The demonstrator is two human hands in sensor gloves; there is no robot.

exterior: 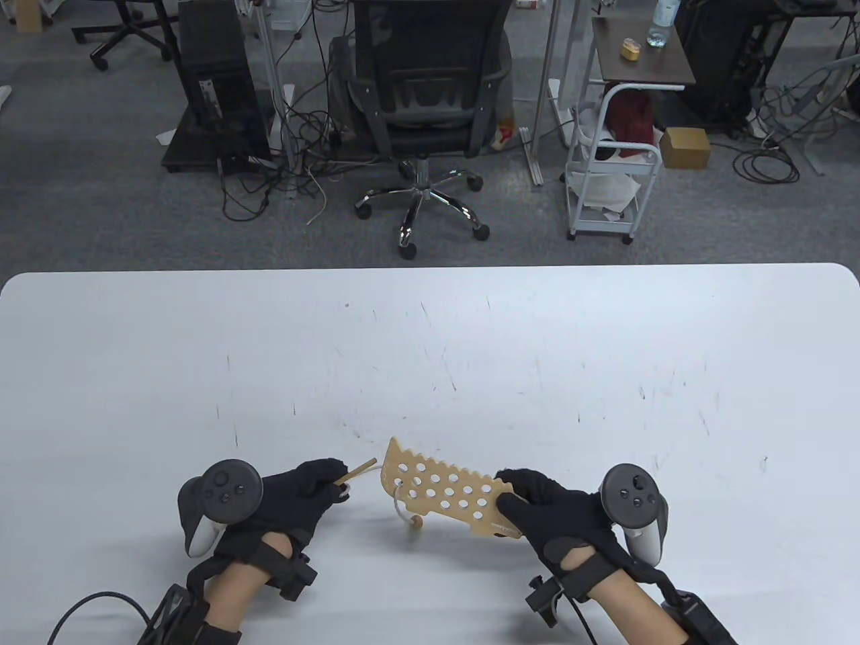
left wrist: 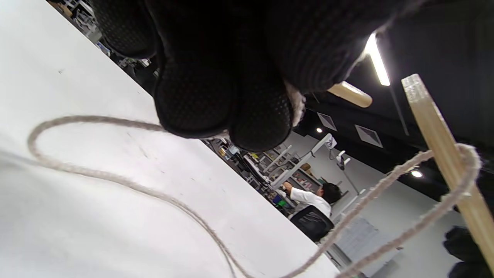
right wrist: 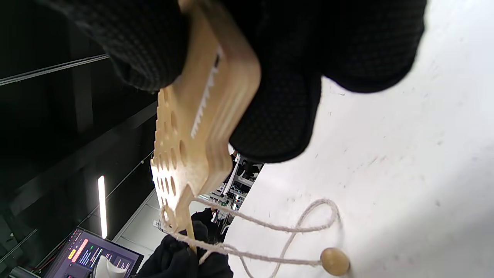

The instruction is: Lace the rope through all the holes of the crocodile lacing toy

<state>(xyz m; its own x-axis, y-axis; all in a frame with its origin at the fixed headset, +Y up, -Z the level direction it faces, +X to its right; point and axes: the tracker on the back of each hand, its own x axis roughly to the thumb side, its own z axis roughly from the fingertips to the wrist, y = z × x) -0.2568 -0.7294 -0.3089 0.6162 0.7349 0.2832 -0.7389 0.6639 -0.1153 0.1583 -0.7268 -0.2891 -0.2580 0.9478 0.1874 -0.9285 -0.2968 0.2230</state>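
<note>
- Crocodile toy [exterior: 447, 492] is held up over the near side of the table [exterior: 430, 349]; my right hand [exterior: 561, 517] grips its right end.
- My left hand [exterior: 295, 500] pinches the wooden needle [exterior: 356, 470] just left of it.
- Rope [right wrist: 266, 227] loops down to a bead [right wrist: 335, 261].

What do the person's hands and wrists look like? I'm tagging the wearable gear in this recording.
Both the left hand and the right hand wear black textured gloves with an oval cutout baring skin near each wrist. A dark grey and white tracker with round buttons sits on the back of each hand. Black straps wrap both wrists, and black cables trail off. The forearms are bare.
</note>
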